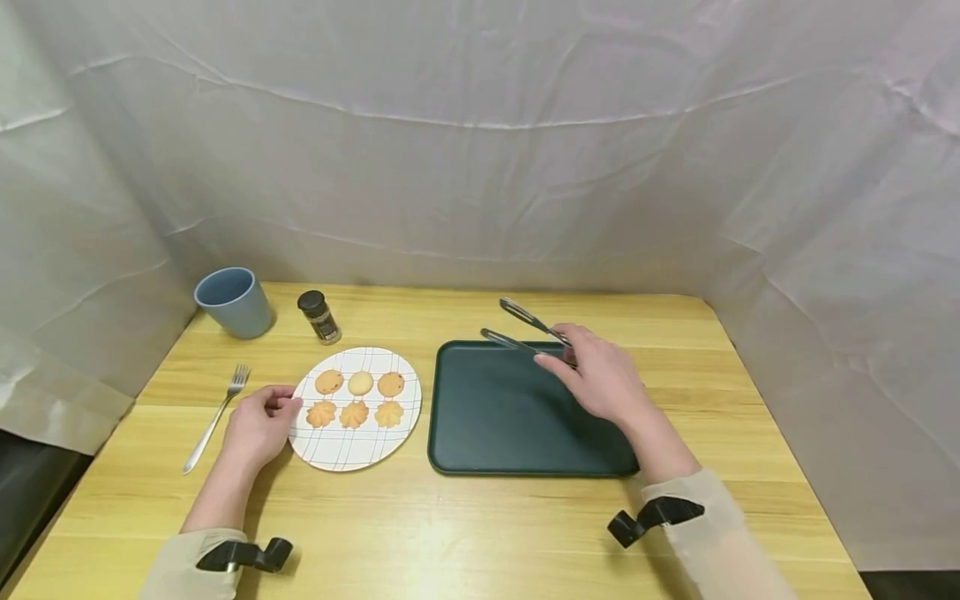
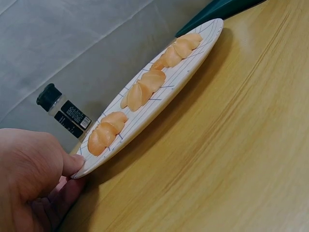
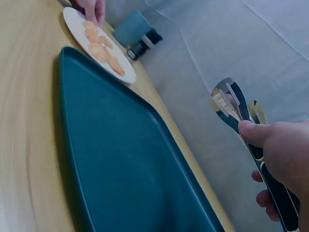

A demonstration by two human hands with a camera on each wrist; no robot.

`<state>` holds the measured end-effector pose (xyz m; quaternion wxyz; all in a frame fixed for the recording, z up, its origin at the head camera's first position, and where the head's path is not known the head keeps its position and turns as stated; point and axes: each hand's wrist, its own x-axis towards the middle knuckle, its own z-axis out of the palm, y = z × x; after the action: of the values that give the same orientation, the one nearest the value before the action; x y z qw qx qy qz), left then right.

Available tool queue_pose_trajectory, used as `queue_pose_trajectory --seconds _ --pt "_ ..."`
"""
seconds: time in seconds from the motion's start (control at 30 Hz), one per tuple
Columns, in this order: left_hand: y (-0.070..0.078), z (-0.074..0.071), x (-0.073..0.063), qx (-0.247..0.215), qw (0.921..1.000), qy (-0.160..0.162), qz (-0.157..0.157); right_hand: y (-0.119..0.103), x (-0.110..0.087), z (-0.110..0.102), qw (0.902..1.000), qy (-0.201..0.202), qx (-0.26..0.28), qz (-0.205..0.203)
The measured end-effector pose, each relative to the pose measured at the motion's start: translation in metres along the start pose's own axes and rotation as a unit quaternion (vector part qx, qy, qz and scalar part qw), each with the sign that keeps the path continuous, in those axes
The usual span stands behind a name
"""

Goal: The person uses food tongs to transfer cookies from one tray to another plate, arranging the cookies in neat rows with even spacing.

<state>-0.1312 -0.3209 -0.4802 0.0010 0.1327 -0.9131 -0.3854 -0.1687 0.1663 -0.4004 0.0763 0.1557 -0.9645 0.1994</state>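
With thumb and fingers, my left hand [image 1: 258,425] pinches the left rim of a white plate [image 1: 337,450] patterned with thin crossing lines. Several cookies lie on it in two rows: round ones [image 1: 361,383] at the back, flower-shaped ones [image 1: 354,414] in front. My right hand [image 1: 600,375] grips a pair of metal tongs [image 1: 525,317] with dark handles. Their slotted ends stand apart, point left and hold nothing. Below the tongs lies a dark green tray [image 1: 517,425]; the right wrist view shows its flat inside and raised rim.
A fork [image 1: 217,421] lies left of my left hand. At the back left stand a blue-grey cup [image 1: 238,304] and a black-capped spice bottle [image 1: 319,317]. Pale cloth [image 1: 465,183] hangs behind and beside the wooden table [image 1: 390,533].
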Motion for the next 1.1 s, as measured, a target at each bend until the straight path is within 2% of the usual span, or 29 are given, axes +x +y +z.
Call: queue_pose_trajectory --seconds 0.33,0.63,0.77,0.93,1.1 --pt "-0.003 0.001 0.000 -0.004 1.0000 -0.004 -0.004 0.038 -0.024 -0.019 0.9978 0.037 -0.005 0.055" --pt "-0.003 0.002 0.002 -0.004 1.0000 -0.002 0.001 0.066 -0.051 -0.032 0.9917 0.071 -0.018 0.105" --pt "-0.003 0.001 0.002 -0.004 1.0000 -0.008 -0.004 0.079 -0.061 -0.033 0.9831 0.080 -0.023 0.163" --pt "-0.003 0.001 0.002 -0.003 1.0000 -0.008 -0.004 0.097 -0.072 -0.027 0.9658 0.081 -0.019 0.245" --pt "-0.002 0.001 0.001 -0.002 1.0000 -0.003 0.001 0.115 -0.080 -0.016 0.9506 0.079 -0.010 0.300"
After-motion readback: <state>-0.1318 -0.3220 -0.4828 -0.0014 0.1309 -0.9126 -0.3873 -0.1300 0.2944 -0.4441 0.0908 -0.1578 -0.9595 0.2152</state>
